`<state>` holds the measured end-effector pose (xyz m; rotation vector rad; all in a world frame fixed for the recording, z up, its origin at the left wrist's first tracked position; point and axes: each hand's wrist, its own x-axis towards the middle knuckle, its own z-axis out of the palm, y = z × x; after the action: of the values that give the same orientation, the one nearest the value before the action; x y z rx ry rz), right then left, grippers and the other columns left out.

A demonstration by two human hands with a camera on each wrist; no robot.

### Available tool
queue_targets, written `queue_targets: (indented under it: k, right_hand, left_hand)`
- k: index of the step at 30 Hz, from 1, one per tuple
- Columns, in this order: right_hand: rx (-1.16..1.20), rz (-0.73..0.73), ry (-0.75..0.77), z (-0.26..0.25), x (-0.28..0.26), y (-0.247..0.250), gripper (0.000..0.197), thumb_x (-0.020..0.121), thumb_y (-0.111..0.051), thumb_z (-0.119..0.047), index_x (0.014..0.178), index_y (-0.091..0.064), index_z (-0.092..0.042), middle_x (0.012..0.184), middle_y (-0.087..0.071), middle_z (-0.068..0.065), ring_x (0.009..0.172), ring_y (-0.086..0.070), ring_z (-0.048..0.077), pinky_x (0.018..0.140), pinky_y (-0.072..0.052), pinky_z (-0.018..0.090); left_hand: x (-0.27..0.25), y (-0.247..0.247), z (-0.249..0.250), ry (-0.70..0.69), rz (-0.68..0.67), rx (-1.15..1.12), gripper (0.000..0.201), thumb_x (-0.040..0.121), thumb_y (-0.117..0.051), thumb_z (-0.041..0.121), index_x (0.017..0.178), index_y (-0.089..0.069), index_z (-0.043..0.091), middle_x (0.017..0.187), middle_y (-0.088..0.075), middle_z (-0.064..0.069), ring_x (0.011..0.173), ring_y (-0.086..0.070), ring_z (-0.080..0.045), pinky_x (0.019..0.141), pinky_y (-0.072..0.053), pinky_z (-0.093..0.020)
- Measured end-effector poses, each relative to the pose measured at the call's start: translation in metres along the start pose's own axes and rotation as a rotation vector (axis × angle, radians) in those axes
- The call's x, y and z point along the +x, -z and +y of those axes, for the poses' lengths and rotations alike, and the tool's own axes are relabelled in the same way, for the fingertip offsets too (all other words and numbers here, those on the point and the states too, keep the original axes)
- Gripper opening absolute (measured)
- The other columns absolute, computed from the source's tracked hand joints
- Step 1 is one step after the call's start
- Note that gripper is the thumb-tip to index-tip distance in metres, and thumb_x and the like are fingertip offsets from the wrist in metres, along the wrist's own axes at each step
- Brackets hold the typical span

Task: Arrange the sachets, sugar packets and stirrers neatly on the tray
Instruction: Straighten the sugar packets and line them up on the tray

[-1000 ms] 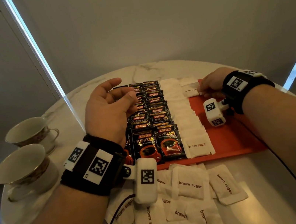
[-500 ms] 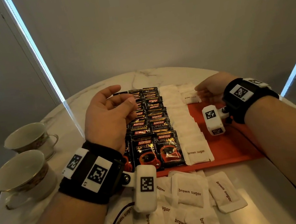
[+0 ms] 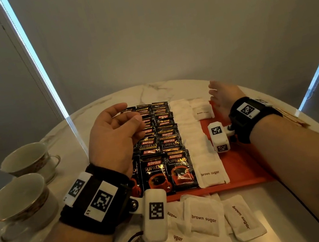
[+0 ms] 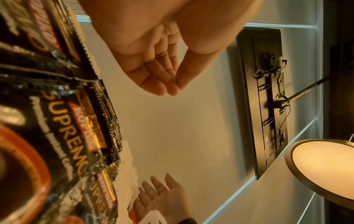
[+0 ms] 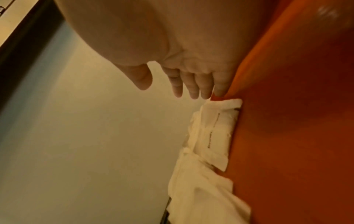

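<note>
Sugar packets [image 3: 206, 218] lie loose on the counter [image 3: 272, 203] before the orange tray [image 3: 242, 162], light, soft paper, probably best pinched at an edge. Left hand [image 3: 113, 136] hangs loosely curled and empty; right hand [image 3: 224, 93] is released, fingers straight.

Orange-red tray [image 3: 242, 162]. Black coffee sachets [image 3: 164, 153] with gold lettering, red name band, red cup picture. White sugar packets [image 3: 203, 216] printed brown. White marble table [image 3: 155, 89], grey veining. White teacups [image 3: 17, 203], gold rims, patterned band inside. Black wristbands [image 3: 96, 202] bearing white tags with black square-code patterns. Beige-grey wall [image 3: 160, 26].
</note>
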<state>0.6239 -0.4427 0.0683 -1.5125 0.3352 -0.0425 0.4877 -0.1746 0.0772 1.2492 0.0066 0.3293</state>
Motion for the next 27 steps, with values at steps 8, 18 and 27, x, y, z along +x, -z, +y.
queue_targets:
  k: [8,18,27]
  right_hand:
    - [0.070,-0.043,0.007,0.005,0.006,-0.004,0.057,0.106,-0.044,-0.040,0.155,-0.037,-0.013,0.160,-0.039,0.008,0.149,-0.034,0.024,0.116,-0.027,0.038]
    - [-0.202,0.022,0.149,-0.011,-0.003,-0.007,0.053,0.104,-0.046,-0.042,0.151,-0.045,-0.018,0.156,-0.042,0.008,0.147,-0.036,0.031,0.120,-0.030,0.048]
    - [-0.798,-0.345,0.409,-0.030,-0.148,-0.033,0.036,0.082,-0.079,-0.050,0.111,-0.070,-0.032,0.109,-0.071,-0.010,0.103,-0.065,0.012,0.095,-0.054,0.040]
  left_hand:
    - [0.002,0.001,-0.001,0.001,0.012,-0.013,0.033,0.094,-0.066,-0.004,0.121,-0.061,0.014,0.086,-0.074,0.000,0.072,-0.071,-0.012,0.062,-0.058,-0.025]
    - [0.002,0.000,0.002,0.041,0.036,-0.040,0.031,0.095,-0.066,-0.003,0.121,-0.061,0.011,0.087,-0.072,-0.002,0.070,-0.069,-0.012,0.062,-0.058,-0.026]
    - [-0.033,-0.003,0.033,0.142,0.028,-0.121,0.012,0.097,-0.064,0.004,0.106,-0.066,0.012,0.086,-0.073,-0.005,0.070,-0.070,-0.016,0.062,-0.059,-0.028]
